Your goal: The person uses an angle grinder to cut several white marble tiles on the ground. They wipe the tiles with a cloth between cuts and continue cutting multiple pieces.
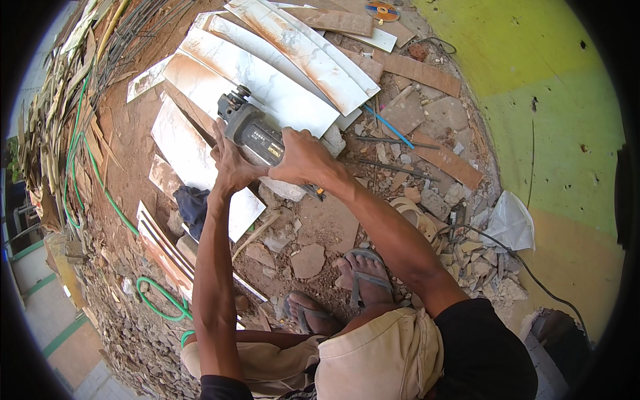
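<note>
"Both the left hand (231, 167) and the right hand (307, 157) are on the angle grinder (263, 141), and it's out front, over the white marbled panels (293, 101)!"

"Which grip has what?"

"Left grip lies along the tool's left flank, fingers up near the head, thumb stretched back towards the other thumb. Right grip is curled over the opposite side of the body, knuckles uppermost."

"How far open?"

"Only about as wide as the casing, each one closed against it. The undersides of the fingers are hidden, so I can't tell how tightly they press, or whether a switch is under them."

"Why two hands?"

"Steadiness, I'd judge: one flank each, so a weighty body shouldn't twist. Arms reach well forward too, which probably keeps the head away from those sandalled feet (370, 275)."

"And the panels?"

"Fanned out and overlapping on the dirt and rubble (310, 261), perhaps simply to lie flat on rough ground. Whether the tool touches one, I can't say from above."

"Anything close by?"

"Dark cloth (192, 210) just beside the left forearm, lying against a panel's edge; a blue rod (390, 127) off to the right; and a black cable (513, 253) running along the far right, its link to the tool not visible."
</note>
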{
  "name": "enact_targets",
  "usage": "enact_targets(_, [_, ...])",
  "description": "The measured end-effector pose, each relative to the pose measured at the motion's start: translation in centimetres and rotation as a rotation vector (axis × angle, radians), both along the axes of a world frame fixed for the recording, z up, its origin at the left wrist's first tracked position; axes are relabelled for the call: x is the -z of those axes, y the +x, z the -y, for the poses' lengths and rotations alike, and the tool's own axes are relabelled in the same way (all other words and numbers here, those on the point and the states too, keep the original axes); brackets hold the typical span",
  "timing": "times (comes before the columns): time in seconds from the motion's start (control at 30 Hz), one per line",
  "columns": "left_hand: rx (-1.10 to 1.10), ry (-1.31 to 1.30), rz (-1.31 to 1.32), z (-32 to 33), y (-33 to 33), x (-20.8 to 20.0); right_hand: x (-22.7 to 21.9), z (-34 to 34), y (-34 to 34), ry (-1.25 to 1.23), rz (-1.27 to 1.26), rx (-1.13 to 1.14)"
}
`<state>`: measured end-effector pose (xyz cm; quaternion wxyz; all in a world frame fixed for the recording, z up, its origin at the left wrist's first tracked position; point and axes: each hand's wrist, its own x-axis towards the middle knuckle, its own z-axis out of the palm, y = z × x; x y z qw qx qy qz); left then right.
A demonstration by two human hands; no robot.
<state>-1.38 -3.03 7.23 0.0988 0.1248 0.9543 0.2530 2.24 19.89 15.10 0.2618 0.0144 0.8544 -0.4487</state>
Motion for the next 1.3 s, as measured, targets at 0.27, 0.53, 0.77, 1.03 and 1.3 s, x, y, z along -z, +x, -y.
enact_targets(0.27, [-0.003,0.015,0.022,-0.3,-0.2,0.0,0.4,-0.4,0.5,-0.001,-0.013,0.011])
enact_targets(0.53, [-0.021,0.012,0.031,0.0,-0.1,0.2,0.6,-0.5,1.0,0.011,-0.010,0.004])
enact_targets(0.77, [-0.020,-0.064,0.007,0.5,0.0,0.4,1.0,-0.6,1.4,-0.012,-0.032,0.005])
enact_targets(1.03, [-0.027,-0.129,0.038,0.1,0.0,0.3,0.4,-1.1,1.8,-0.006,-0.020,-0.007])
enact_targets(1.3, [-0.020,-0.153,0.052,-0.1,0.0,-0.2,-0.2,-1.6,2.3,-0.024,0.038,0.002])
